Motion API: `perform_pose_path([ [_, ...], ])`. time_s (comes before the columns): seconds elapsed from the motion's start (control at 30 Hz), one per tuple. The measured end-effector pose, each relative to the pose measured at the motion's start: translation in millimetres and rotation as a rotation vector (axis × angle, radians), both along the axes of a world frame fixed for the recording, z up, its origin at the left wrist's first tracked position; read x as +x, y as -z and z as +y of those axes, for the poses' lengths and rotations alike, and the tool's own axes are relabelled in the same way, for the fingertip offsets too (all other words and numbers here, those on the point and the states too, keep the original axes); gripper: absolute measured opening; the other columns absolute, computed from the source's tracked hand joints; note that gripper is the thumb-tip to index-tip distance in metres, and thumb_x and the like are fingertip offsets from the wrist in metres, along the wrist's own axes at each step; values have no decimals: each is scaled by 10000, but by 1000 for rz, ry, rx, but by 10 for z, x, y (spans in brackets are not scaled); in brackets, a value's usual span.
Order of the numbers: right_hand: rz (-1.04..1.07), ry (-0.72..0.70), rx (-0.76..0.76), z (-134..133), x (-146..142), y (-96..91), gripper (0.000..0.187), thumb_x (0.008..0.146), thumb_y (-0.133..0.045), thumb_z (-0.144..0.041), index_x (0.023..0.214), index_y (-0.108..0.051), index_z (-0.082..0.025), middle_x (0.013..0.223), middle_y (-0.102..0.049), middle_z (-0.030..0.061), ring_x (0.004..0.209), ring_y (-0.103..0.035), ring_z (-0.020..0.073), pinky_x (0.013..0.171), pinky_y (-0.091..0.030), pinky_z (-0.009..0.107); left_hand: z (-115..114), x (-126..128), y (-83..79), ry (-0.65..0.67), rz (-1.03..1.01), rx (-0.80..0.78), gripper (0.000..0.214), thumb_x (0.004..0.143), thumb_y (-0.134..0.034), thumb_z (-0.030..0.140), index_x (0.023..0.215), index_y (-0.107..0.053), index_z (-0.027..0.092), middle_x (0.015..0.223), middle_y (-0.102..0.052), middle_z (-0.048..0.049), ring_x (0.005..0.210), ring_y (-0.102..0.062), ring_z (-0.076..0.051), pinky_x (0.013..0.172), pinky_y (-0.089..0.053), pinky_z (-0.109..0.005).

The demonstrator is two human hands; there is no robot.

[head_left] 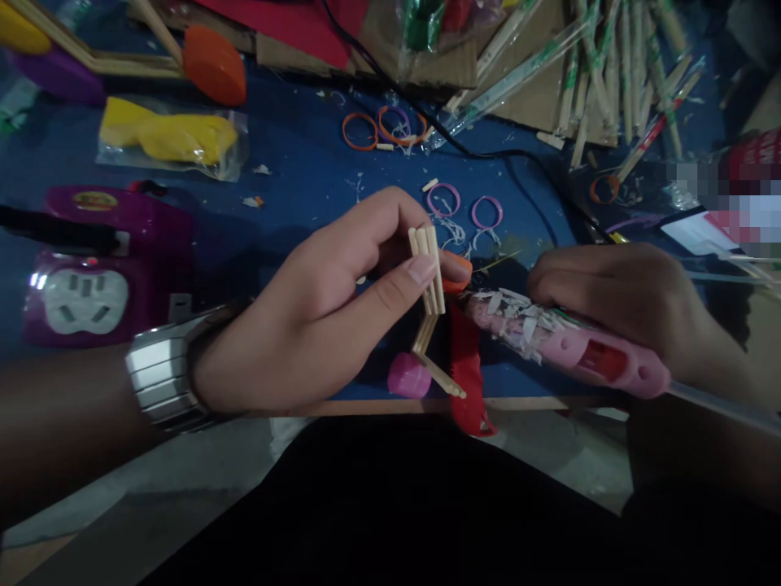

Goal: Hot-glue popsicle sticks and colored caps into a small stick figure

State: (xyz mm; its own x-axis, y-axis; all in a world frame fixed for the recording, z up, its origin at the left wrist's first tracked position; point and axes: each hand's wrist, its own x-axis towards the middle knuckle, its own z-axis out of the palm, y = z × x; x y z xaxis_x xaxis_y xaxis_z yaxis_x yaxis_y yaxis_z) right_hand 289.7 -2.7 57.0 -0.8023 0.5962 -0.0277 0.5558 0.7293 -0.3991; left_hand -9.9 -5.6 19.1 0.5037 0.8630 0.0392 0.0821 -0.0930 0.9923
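My left hand (323, 309) pinches a small frame of glued wooden sticks (430, 281) between thumb and fingers; a metal watch sits on that wrist. Lower sticks of the frame angle down toward a pink bottle cap (407, 376). My right hand (616, 297) wraps round a pink hot glue gun (573, 346) crusted with dried glue. Its orange nozzle (456, 273) touches the stick frame. A red strip (467, 370) hangs below the nozzle over the table edge.
A blue table top (305, 171) carries rubber bands (455, 199), a purple power strip (101, 273), a bag of yellow balloons (167, 138), an orange balloon (213, 63), cardboard and wrapped chopsticks (610, 73) at the back right. A black cable crosses the middle.
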Motion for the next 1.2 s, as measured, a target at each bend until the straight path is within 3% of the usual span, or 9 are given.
perform_pose_path([
  [0.17, -25, 70, -48, -13, 3, -21, 298, 1137, -450, -318, 857, -522, -248, 795, -448, -4, 646, -457, 192, 624, -287, 391, 10, -5, -6, -4, 22, 72, 127, 1145, -563, 240, 1116, -686, 245, 1094, -797, -46, 1124, -812, -251, 910, -709, -386],
  [0.43, -23, 26, -36, 23, 21, -26, 324, 1164, -420, -395, 881, -492, -255, 795, -435, -6, 639, -442, 193, 616, -276, 402, 39, 25, 17, -18, -47, 121, 101, 1116, -637, 277, 1112, -737, 266, 1123, -848, -58, 959, -824, -226, 780, -728, -372],
  [0.67, -44, 22, -36, 20, 28, -31, 373, 1169, -430, -443, 855, -480, -249, 787, -427, -8, 628, -430, 183, 622, -245, 415, 50, 19, -35, -5, 17, 60, 109, 1127, -612, 261, 1064, -701, 266, 1109, -844, -38, 1052, -840, -232, 866, -711, -319],
  [1.03, -38, 43, -49, 19, 70, -15, 354, 1159, -432, -387, 850, -518, -238, 771, -450, -8, 620, -440, 173, 620, -249, 397, 46, 11, 11, -32, 21, 76, 182, 1096, -691, 419, 1042, -705, 246, 1011, -814, -75, 987, -816, -279, 718, -655, -357],
  [1.2, -11, 37, -56, 23, 66, -12, 316, 1135, -491, -337, 834, -500, -241, 775, -431, -13, 623, -428, 167, 623, -251, 399, 46, 11, -11, -26, 43, 56, 121, 1122, -635, 345, 1076, -700, 254, 1050, -826, -59, 1006, -814, -268, 746, -664, -360],
])
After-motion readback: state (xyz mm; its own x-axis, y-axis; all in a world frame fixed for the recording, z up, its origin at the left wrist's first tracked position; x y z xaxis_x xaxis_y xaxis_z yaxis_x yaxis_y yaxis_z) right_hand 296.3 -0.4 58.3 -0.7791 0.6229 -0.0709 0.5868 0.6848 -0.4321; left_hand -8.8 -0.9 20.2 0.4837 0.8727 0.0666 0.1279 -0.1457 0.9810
